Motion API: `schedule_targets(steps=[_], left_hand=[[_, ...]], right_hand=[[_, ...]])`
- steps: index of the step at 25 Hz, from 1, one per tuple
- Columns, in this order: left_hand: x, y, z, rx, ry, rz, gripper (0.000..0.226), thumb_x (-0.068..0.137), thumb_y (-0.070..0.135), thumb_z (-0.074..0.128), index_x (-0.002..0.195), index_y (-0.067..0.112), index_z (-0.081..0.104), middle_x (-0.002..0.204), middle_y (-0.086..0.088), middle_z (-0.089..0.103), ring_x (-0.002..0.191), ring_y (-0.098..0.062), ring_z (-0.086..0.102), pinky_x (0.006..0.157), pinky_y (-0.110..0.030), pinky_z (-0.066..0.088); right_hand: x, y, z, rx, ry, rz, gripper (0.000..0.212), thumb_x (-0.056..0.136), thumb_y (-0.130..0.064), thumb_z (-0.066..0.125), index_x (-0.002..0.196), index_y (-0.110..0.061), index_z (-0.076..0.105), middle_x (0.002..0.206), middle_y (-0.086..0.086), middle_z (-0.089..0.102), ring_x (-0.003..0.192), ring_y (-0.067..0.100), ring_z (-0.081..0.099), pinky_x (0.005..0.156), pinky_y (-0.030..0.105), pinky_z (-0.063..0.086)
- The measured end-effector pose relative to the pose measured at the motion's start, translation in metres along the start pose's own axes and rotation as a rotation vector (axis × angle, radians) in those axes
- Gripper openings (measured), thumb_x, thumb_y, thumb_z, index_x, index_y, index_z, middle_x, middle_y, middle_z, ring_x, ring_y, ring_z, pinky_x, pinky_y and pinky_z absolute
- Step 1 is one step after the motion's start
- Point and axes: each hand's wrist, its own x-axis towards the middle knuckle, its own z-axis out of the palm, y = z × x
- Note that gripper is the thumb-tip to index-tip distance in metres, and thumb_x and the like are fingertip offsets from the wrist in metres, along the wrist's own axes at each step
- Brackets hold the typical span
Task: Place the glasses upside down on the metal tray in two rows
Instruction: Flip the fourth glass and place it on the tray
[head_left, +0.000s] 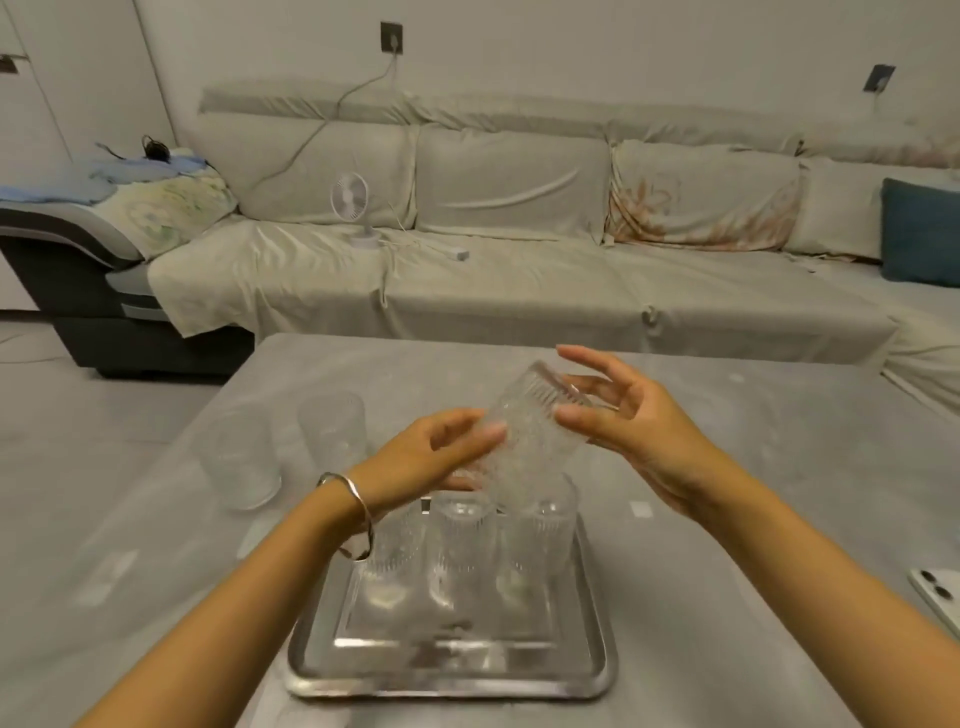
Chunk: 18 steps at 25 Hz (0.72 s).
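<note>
Polished metal forms the shallow rectangular tray (451, 675) on the grey table (727, 467), and three ribbed clear glasses stand in its far row: left (387, 556), middle (457, 545) and right (535, 540). The tray's near half is bare. A fourth ribbed clear glass (524, 431) is tilted in the air above the right-hand one, its rim slanting up and away. The left hand (431, 457), with a silver bangle (353, 514) on the wrist, cups its lower side with curled fingers. The right hand (628, 421) touches its upper side, fingers spread loosely. Two more clear glasses (244, 462) (332, 431) wait upright on the table, left of the tray.
</note>
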Motion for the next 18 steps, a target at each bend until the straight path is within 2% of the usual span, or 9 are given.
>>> schedule_targets(steps=[2,4,6,8,11,13,15,16,18], left_hand=[[-0.014,-0.011,0.016,0.058,-0.053,0.069,0.047,0.064,0.060,0.065,0.107,0.043,0.059,0.107,0.016,0.070,0.101,-0.008,0.066,0.075,-0.019,0.053],[-0.024,-0.027,0.034,-0.014,-0.031,0.119,0.047,0.068,0.050,0.066,0.113,0.039,0.057,0.111,0.015,0.068,0.101,-0.007,0.065,0.077,-0.018,0.052],[-0.032,-0.042,0.051,-0.057,0.021,0.128,0.051,0.069,0.043,0.067,0.118,0.032,0.055,0.117,0.007,0.065,0.102,-0.008,0.065,0.080,-0.020,0.052],[-0.038,-0.053,0.063,-0.057,0.037,0.105,0.053,0.068,0.042,0.067,0.118,0.034,0.052,0.118,0.004,0.064,0.101,-0.006,0.065,0.080,-0.020,0.052],[-0.042,-0.060,0.074,-0.023,0.016,0.051,0.040,0.071,0.047,0.061,0.109,0.049,0.050,0.107,0.021,0.065,0.101,0.000,0.063,0.076,-0.015,0.051],[-0.040,-0.058,0.077,-0.030,0.000,-0.053,0.027,0.073,0.063,0.045,0.100,0.059,0.050,0.107,0.029,0.060,0.107,-0.004,0.060,0.078,-0.018,0.052],[-0.037,-0.056,0.075,-0.054,-0.002,-0.137,0.032,0.071,0.074,0.035,0.096,0.063,0.050,0.114,0.023,0.058,0.105,-0.004,0.059,0.077,-0.024,0.054],[-0.035,-0.058,0.074,-0.050,0.001,-0.150,0.033,0.072,0.074,0.034,0.097,0.061,0.051,0.119,0.020,0.057,0.104,-0.003,0.058,0.075,-0.025,0.054],[-0.032,-0.062,0.073,-0.017,0.011,-0.150,0.034,0.077,0.071,0.033,0.105,0.058,0.049,0.131,0.015,0.051,0.115,-0.007,0.052,0.080,-0.032,0.053]], right_hand=[[-0.017,0.001,0.007,-0.023,-0.027,-0.019,0.077,0.054,-0.035,0.083,0.125,-0.033,0.055,0.123,-0.003,0.065,0.107,0.008,0.067,0.080,0.021,0.055],[-0.034,0.010,0.013,-0.012,-0.008,0.000,0.073,0.059,-0.037,0.080,0.126,-0.031,0.054,0.121,-0.008,0.067,0.107,0.005,0.066,0.081,0.019,0.055],[-0.051,0.020,0.018,-0.072,0.013,0.085,0.064,0.059,-0.051,0.075,0.118,-0.030,0.062,0.112,-0.010,0.073,0.103,0.004,0.068,0.085,0.021,0.056],[-0.064,0.032,0.018,-0.142,0.010,0.163,0.054,0.060,-0.061,0.069,0.107,-0.033,0.068,0.103,-0.014,0.075,0.098,0.002,0.069,0.081,0.023,0.057],[-0.075,0.046,0.017,-0.097,-0.018,0.219,0.042,0.068,-0.056,0.067,0.107,-0.041,0.065,0.101,-0.021,0.074,0.095,-0.002,0.068,0.070,0.014,0.055],[-0.078,0.056,0.017,-0.085,-0.016,0.215,0.045,0.068,-0.054,0.068,0.111,-0.042,0.064,0.109,-0.019,0.072,0.103,-0.001,0.066,0.077,0.015,0.054],[-0.080,0.070,0.021,-0.098,-0.020,0.191,0.049,0.069,-0.048,0.072,0.116,-0.038,0.063,0.117,-0.015,0.070,0.111,0.001,0.063,0.089,0.020,0.052],[-0.082,0.077,0.024,-0.095,-0.027,0.176,0.051,0.071,-0.043,0.073,0.120,-0.034,0.062,0.120,-0.012,0.069,0.114,0.004,0.062,0.092,0.022,0.051],[-0.084,0.090,0.028,-0.088,-0.019,0.146,0.056,0.072,-0.035,0.075,0.126,-0.028,0.058,0.124,-0.007,0.067,0.118,0.008,0.060,0.098,0.027,0.048]])
